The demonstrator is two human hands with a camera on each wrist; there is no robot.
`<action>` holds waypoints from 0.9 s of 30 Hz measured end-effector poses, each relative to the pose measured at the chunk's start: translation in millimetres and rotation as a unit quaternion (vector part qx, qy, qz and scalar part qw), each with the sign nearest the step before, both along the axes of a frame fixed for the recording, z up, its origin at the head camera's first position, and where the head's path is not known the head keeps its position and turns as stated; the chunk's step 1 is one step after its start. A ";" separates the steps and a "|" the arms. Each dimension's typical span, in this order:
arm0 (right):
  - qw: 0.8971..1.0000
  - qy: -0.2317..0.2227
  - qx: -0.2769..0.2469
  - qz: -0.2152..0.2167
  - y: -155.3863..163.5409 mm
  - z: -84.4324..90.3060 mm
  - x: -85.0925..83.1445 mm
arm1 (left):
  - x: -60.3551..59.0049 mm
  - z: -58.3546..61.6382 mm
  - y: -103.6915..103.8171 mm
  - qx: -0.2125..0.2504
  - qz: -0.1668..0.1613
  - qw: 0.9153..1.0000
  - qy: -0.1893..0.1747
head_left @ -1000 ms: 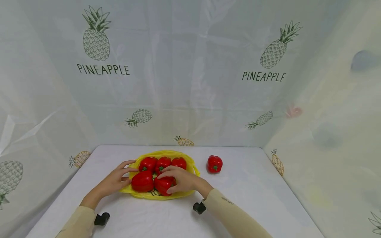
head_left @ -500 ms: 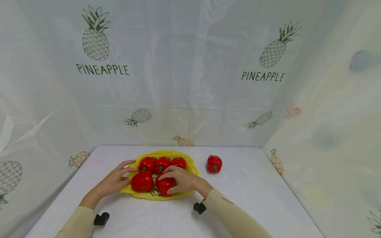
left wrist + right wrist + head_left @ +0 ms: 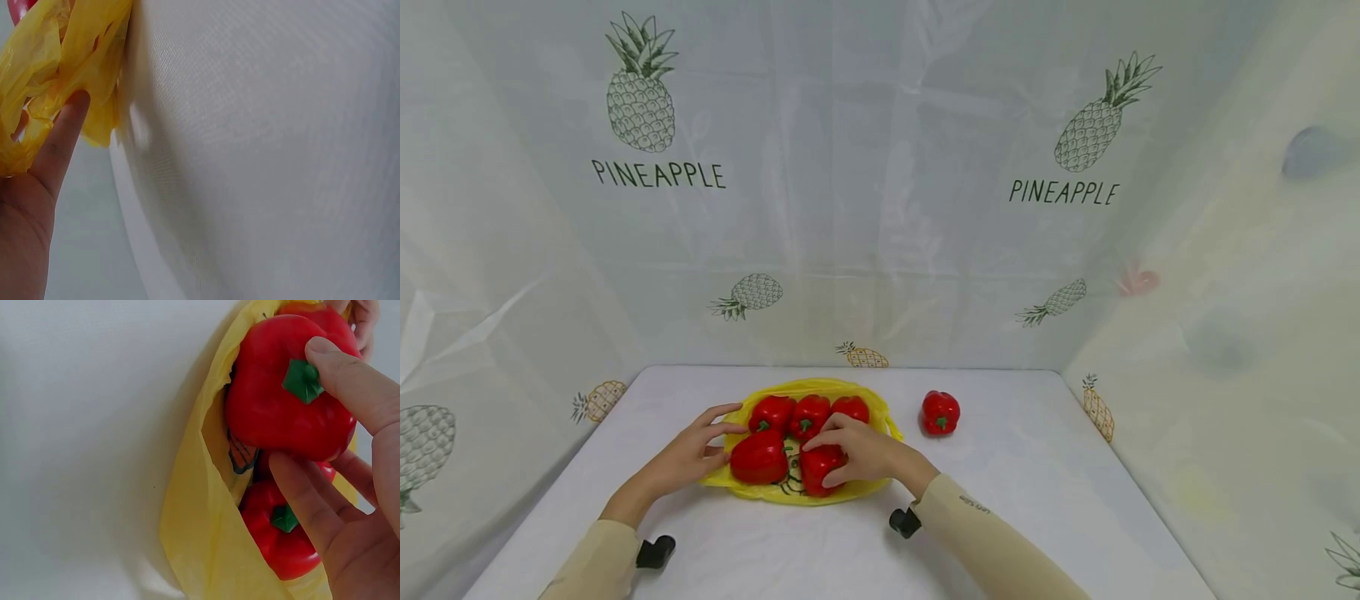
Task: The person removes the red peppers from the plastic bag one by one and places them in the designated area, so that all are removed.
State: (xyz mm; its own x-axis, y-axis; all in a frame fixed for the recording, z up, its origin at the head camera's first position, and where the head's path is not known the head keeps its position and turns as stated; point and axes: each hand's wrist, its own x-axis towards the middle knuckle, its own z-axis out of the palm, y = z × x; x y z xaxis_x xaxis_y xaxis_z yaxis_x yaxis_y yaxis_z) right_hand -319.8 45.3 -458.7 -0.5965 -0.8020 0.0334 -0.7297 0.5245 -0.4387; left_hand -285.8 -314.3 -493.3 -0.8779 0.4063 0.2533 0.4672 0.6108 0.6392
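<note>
A yellow plastic bag (image 3: pixel 805 386) lies spread on the table with its mouth up, several red bell peppers inside. My right hand (image 3: pixel 871 454) grips the front right bell pepper (image 3: pixel 269 381), its thumb beside the green stem and its fingers against the opposite side. At the bag's left edge my left hand (image 3: pixel 685 458) holds the plastic, with the thumb (image 3: pixel 65 137) against the outside and the fingers partly hidden by the film. A large bell pepper (image 3: pixel 760 457) sits close to the left fingers. Three more form a row behind, including a middle bell pepper (image 3: pixel 810 415).
A single red bell pepper (image 3: pixel 941 413) stands outside the bag, to its right. A white cloth covers the table (image 3: pixel 1037 500). Behind it hangs a pineapple-printed curtain (image 3: pixel 865 208), which also encloses both sides.
My right hand has shifted the front right pepper slightly to the right, widening the gap to the large left pepper and baring more of the bag's print. The left hand stays in place.
</note>
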 end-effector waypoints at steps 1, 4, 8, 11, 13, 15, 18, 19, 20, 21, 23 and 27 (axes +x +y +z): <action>1.000 0.001 0.000 -0.001 0.3 0.0 -0.4 | 0.1 0.2 -0.1 0.000 0.001 1.000 -0.001; 1.000 0.004 0.001 -0.002 1.0 0.5 -1.4 | 0.5 1.1 0.2 0.001 0.003 1.000 -0.004; 1.000 0.001 -0.001 -0.002 3.1 1.4 -1.2 | 1.2 2.4 0.9 0.002 0.005 1.000 -0.005; 1.000 -0.003 -0.005 -0.001 4.3 2.8 -0.6 | 2.0 3.5 1.2 0.001 0.006 1.000 -0.004; 1.000 -0.007 -0.008 -0.001 5.0 4.1 -0.1 | 2.5 4.2 1.8 0.002 0.007 1.000 -0.006; 1.000 -0.012 -0.009 -0.002 5.8 5.1 -0.1 | 2.6 4.8 2.0 0.003 0.004 1.000 -0.006; 1.000 -0.020 -0.011 -0.004 7.0 6.9 0.6 | 3.0 5.9 2.4 0.007 0.001 1.000 -0.007; 1.000 -0.022 -0.010 -0.004 7.4 7.5 0.7 | 3.2 6.5 2.4 0.008 0.000 1.000 -0.006; 1.000 -0.024 -0.009 -0.004 7.8 7.8 0.8 | 3.4 7.1 2.4 0.010 -0.002 1.000 -0.005; 1.000 -0.023 -0.008 -0.004 8.0 8.3 1.0 | 3.7 7.9 2.8 0.012 -0.003 1.000 -0.004; 1.000 -0.022 -0.003 -0.003 8.3 9.1 1.0 | 4.3 8.7 3.2 0.011 -0.002 1.000 -0.004; 1.000 -0.017 0.004 0.003 9.5 10.5 0.1 | 4.9 9.6 4.2 0.014 -0.005 1.000 -0.002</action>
